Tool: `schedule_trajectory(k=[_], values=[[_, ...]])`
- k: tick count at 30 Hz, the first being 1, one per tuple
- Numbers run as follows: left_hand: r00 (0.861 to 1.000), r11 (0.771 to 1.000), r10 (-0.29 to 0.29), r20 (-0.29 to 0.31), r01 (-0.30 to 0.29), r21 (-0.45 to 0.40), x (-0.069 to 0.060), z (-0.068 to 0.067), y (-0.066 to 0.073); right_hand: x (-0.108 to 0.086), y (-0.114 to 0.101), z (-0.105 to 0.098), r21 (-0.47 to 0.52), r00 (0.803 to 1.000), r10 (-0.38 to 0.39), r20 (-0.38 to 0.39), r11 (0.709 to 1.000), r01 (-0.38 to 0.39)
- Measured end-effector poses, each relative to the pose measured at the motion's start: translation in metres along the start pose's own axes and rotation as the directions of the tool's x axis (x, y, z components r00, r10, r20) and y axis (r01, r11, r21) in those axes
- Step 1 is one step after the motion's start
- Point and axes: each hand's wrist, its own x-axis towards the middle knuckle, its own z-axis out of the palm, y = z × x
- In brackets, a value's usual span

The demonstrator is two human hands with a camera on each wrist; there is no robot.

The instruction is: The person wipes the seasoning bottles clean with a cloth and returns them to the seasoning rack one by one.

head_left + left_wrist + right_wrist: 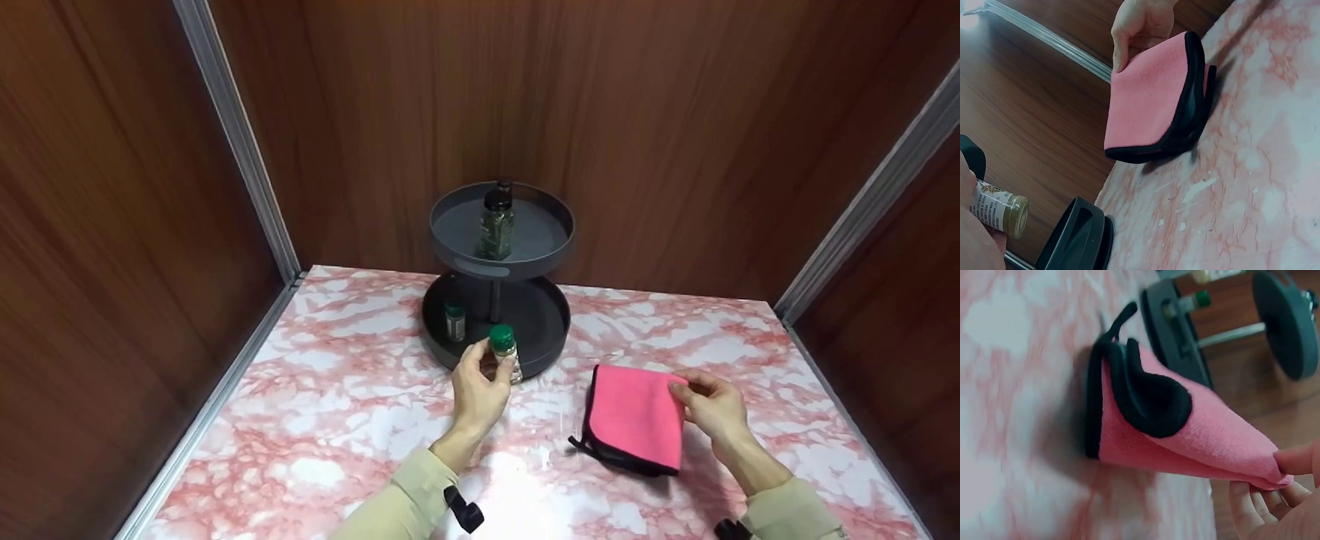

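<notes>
My left hand [480, 394] grips a small spice jar [504, 352] with a green cap, held just in front of the lower tier of a dark two-tier round stand [555, 330]. In the left wrist view the jar [1000, 211] shows a pale printed label and a yellowish glass end. To the right, my right hand [716, 412] pinches the edge of a folded pink cloth [637, 416] with black trim. The right wrist view shows the cloth [1219, 433] between thumb and fingers, its folds hanging over the table and a black loop at one corner.
A green-capped jar [455, 322] stands at the left of the lower tier. On the upper tier [551, 232] is a dark-capped jar [496, 229], with another dark cap behind it. Brown wood-grain panels [600, 135] enclose the red-and-white marbled table [315, 420].
</notes>
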Motion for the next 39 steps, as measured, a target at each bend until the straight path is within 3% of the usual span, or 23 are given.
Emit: schedule_trajectory(k=[6, 11, 16, 20, 25, 28, 31, 39], values=[[1.000, 0.996, 0.026, 0.001, -0.026, 0.086, 0.010, -0.001, -0.002, 0.021, 0.015, -0.016, -0.177, 0.999, 0.039, -0.023, 0.983, -0.043], [0.999, 0.992, 0.035, -0.019, -0.032, 0.125, 0.021, -0.002, -0.002, 0.034, 0.023, -0.027, -0.218, 0.997, 0.083, -0.010, 0.972, -0.083], [0.999, 0.989, 0.030, -0.031, -0.025, 0.148, 0.031, 0.000, -0.006, 0.040, 0.030, -0.031, -0.301, 0.998, 0.056, -0.015, 0.952, -0.057], [0.999, 0.984, 0.028, -0.027, -0.022, 0.179, 0.036, 0.003, -0.012, 0.041, 0.033, -0.033, -0.413, 1.000, 0.015, -0.018, 0.910, -0.021], [0.998, 0.972, 0.054, -0.034, -0.045, 0.231, 0.040, 0.003, -0.017, 0.038, 0.026, -0.029, -0.566, 0.994, -0.103, -0.049, 0.823, 0.057], [0.998, 0.966, 0.060, -0.025, -0.052, 0.251, 0.043, 0.004, -0.018, 0.034, 0.019, -0.021, -0.620, 0.968, -0.249, -0.040, 0.765, 0.171], [0.998, 0.960, 0.062, -0.014, -0.056, 0.274, 0.047, 0.005, -0.018, 0.029, 0.012, -0.004, -0.631, 0.927, -0.374, 0.026, 0.713, 0.305], [0.998, 0.952, 0.058, 0.033, -0.065, 0.299, 0.056, 0.013, -0.023, 0.018, -0.007, 0.065, -0.599, 0.817, -0.540, 0.199, 0.593, 0.538]])
